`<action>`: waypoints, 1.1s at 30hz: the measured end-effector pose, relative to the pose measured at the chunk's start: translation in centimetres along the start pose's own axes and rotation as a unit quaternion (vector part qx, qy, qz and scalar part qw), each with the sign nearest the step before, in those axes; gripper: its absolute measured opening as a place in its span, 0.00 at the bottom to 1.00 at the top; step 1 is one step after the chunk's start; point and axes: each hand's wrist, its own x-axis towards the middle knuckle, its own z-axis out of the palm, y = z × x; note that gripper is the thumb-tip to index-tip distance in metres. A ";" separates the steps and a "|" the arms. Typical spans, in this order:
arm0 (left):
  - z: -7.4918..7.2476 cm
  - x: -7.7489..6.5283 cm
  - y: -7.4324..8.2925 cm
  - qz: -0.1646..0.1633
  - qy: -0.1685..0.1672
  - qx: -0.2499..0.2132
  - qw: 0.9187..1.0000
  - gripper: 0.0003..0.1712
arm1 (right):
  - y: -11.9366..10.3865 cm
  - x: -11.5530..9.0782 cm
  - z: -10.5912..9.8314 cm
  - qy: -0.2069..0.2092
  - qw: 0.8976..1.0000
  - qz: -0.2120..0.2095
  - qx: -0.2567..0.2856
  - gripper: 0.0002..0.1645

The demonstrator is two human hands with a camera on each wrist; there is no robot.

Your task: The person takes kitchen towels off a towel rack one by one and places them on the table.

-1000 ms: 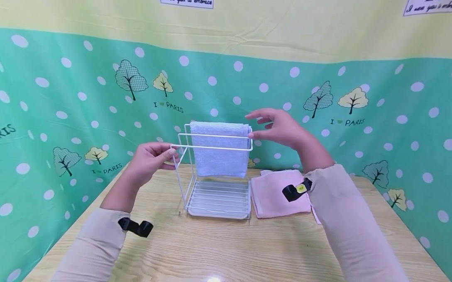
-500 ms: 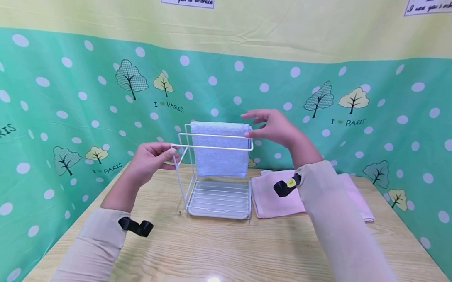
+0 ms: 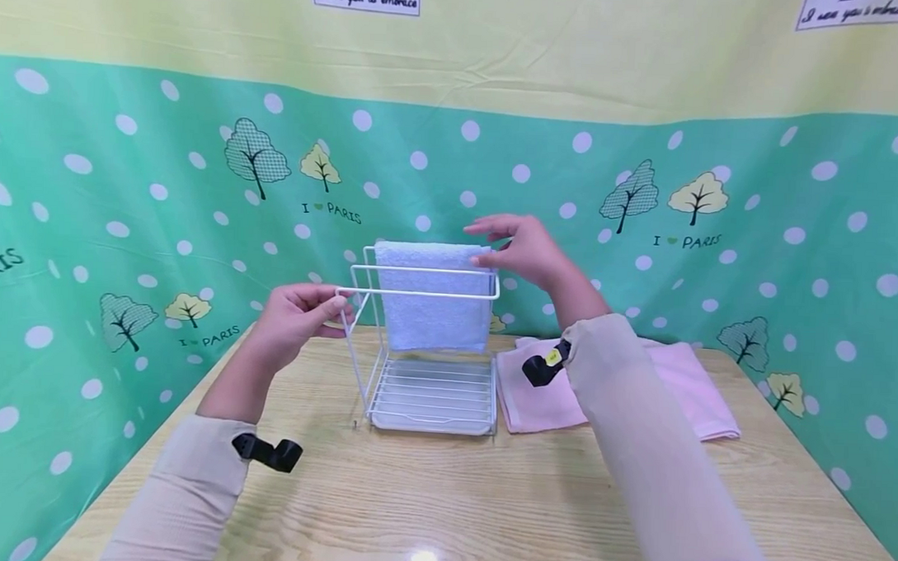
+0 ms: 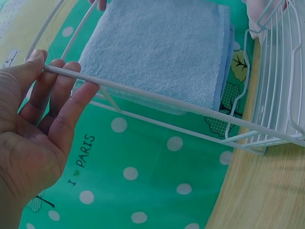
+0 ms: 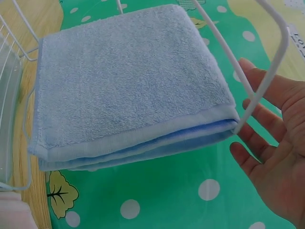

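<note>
A folded light-blue towel (image 3: 434, 323) hangs over the rear top bar of a white wire rack (image 3: 419, 293). My left hand (image 3: 292, 320) pinches the rack's near left top corner between thumb and fingers; the left wrist view shows this hand (image 4: 45, 129) at the upright rod. My right hand (image 3: 528, 249) hovers at the towel's upper right end, thumb in front and fingers higher up, loosely spread. Seen from the right wrist, that hand (image 5: 286, 138) lies beside the rack's bent bar with nothing gripped. Whether its thumb touches the bar I cannot tell.
A shallow grey tray (image 3: 429, 427) sits in the rack's base. Right of the rack, folded pink towels (image 3: 537, 399) lie on the wooden table (image 3: 382, 493), partly hidden by the right forearm. A green dotted curtain (image 3: 438, 181) hangs behind the table.
My right hand has shifted left along the towel's top edge. More of the pink cloth on the right has come into view. The left hand and rack have stayed in place.
</note>
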 end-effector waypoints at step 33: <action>-0.1 0.1 -0.1 0.005 -0.006 0.003 1.000 0.08 | -0.4 3.1 2.2 -0.034 0.997 -0.005 -0.064 0.18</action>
